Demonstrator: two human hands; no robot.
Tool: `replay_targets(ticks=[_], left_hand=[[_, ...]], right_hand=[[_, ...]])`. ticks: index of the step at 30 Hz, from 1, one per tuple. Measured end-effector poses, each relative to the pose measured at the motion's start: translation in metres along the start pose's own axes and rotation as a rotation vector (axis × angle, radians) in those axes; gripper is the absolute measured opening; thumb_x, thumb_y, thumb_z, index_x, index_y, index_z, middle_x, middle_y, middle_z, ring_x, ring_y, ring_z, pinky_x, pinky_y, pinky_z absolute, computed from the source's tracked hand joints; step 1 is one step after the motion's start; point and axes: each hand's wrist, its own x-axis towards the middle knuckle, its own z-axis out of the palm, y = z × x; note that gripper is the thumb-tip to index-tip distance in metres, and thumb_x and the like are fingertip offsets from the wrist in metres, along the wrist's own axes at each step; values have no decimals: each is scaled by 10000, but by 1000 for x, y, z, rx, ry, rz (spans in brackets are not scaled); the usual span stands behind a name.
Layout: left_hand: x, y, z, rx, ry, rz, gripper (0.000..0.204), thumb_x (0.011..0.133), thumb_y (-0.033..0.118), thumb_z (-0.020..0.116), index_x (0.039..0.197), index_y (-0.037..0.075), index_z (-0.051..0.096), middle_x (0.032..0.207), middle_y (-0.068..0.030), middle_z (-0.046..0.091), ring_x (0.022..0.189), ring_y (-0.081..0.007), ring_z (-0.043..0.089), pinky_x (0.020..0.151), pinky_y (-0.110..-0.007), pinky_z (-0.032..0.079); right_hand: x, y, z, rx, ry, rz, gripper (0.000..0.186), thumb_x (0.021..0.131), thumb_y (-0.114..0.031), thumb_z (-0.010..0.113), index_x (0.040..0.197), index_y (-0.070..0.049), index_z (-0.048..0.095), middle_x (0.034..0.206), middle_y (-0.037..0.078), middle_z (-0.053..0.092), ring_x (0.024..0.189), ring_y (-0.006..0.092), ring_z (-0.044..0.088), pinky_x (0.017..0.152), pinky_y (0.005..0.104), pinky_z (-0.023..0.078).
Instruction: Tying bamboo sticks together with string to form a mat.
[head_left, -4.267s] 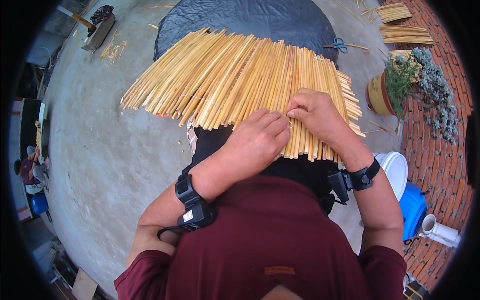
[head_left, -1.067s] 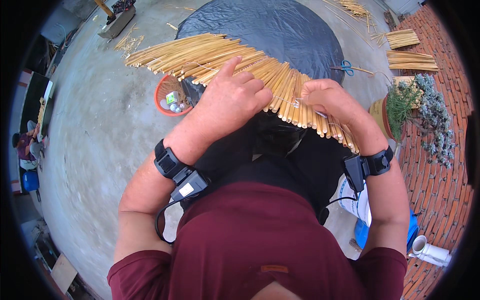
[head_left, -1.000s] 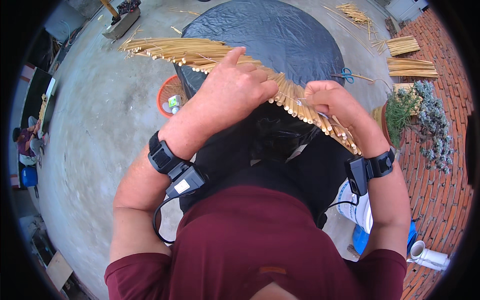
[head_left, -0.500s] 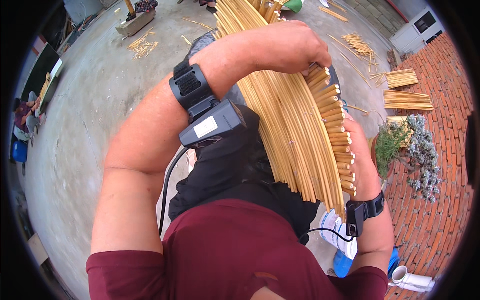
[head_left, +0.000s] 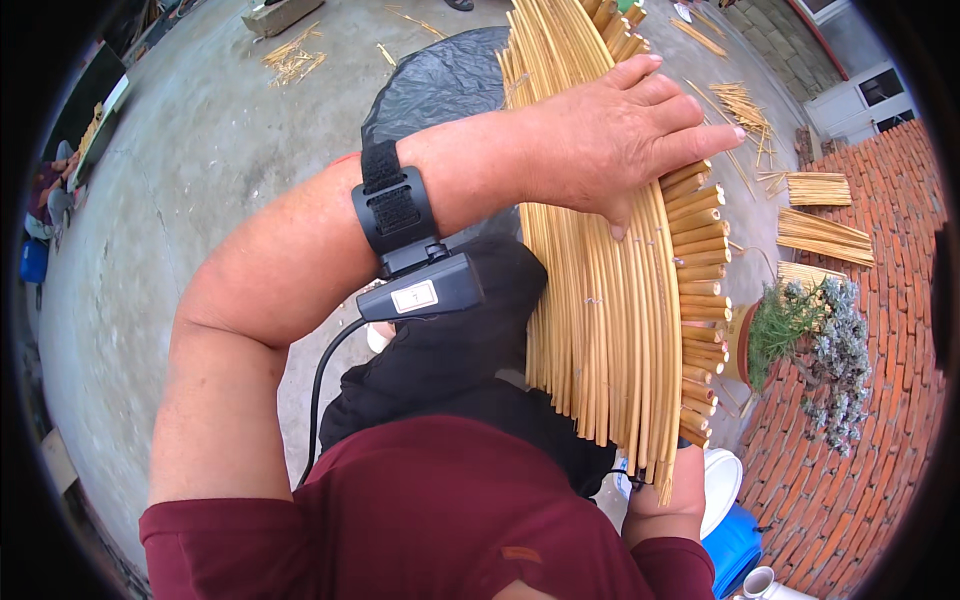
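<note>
reed mat (head_left: 600,340): above my lap (head_left: 430,360), many reeds already tied together
left hand (head_left: 618,140): fingers spread wide across it
right hand: hidden; i can't tell its grip
loose reeds (head_left: 746,108): scattered, unjoined

A yard-like workplace: grey concrete floor (head_left: 200,180), red brickwork (head_left: 885,360), potted greenery (head_left: 776,332) and scattered straw-coloured stalks (head_left: 292,60).
</note>
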Motion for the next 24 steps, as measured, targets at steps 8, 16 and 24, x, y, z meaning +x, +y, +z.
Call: replay_targets(ticks=[8,16,24], left_hand=[[-12,-14,9,-57,130,-9,747,471,310,891,1116,128,560,1027,-32,567,1086,-263,516,1019,-438,349],[-13,-16,16,-76,170,-15,638,473,293,883,1015,140,582,970,-26,560,1048,-255,530,1011,-431,355],[-15,-7,14,-60,163,-61,673,478,254,889,1067,139,585,1046,-39,588,1163,-268,506,1056,-454,341]], right_hand=[[24,25,-17,50,-13,41,126,1011,-141,469,1031,-57,561,973,79,659,898,190,662,753,338,553],[27,28,-21,49,4,42,132,1017,-153,465,1018,-59,558,959,76,655,903,191,659,744,335,551],[19,27,-19,92,-21,17,142,1024,-165,460,1005,-61,555,945,73,651,908,193,656,735,331,550]])
